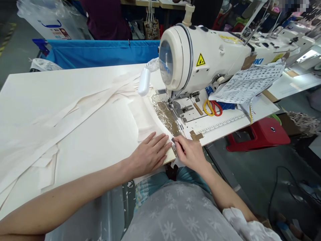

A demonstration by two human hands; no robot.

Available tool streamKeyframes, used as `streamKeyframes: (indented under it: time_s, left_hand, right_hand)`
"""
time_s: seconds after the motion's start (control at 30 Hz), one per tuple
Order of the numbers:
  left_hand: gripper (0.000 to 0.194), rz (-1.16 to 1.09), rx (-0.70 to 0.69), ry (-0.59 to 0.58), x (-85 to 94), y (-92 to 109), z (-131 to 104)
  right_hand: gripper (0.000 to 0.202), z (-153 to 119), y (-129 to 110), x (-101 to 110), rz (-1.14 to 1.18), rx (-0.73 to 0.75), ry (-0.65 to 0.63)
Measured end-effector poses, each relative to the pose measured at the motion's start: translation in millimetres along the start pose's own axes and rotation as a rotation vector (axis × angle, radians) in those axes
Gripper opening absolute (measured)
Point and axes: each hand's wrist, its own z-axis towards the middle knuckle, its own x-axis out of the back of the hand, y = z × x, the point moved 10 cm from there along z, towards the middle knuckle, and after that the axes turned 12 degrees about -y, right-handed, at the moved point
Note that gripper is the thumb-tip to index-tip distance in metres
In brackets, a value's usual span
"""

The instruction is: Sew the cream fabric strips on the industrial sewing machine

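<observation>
The left hand (149, 154), fingers slightly spread, lay on white fabric (145, 117); the right hand (192, 153) pinched a small dark piece (173, 139) between its fingers. A bin (47, 30) held clear plastic (28, 10).

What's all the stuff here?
cloth pieces: several, cream, on the table
table: one, white, middle and left
sewing machines: several, white, right
scissors: one pair, yellow-red handles, beside machine
printed paper: some, white, against machine
stool: one, red, right floor
fabric panel: one, blue, behind table
tub: one, whitish, top left
person: one, purple clothing, top
small item: one, dark, right fingertips
left hand: one, bare, flat at cloth's edge
right hand: one, bare, pinching small item
</observation>
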Motion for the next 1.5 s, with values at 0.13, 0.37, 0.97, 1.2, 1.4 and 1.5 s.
streamKeyframes:
  time_s: [0.13,0.37,0.97,1.2,1.4,1.5]
  left_hand:
    - [0.035,0.015,0.004,0.019,5.0,1,2]
    - [0.034,0.0,0.024,0.013,7.3,0,2]
    - [0.04,-0.003,-0.033,-0.013,-2.3,5,3]
    - [0.039,-0.034,-0.044,-0.004,-1.5,5,4]
    - [0.035,-0.031,-0.043,0.005,2.0,5,4]
    - [0.035,-0.037,-0.03,-0.008,5.2,3,5]
  right_hand:
    - [0.023,0,-1,-5,-0.073,-0.001,-0.097]
    - [0.022,-24,10,5,-0.061,-0.008,-0.191]
    - [0.023,-7,10,0,0.005,-0.084,-0.021]
    - [0.022,-3,4,-2,-0.092,-0.081,-0.069]
    - [0.021,-28,8,3,-0.099,-0.055,-0.159]
    - [0.021,-30,12,5,-0.067,-0.08,-0.131]
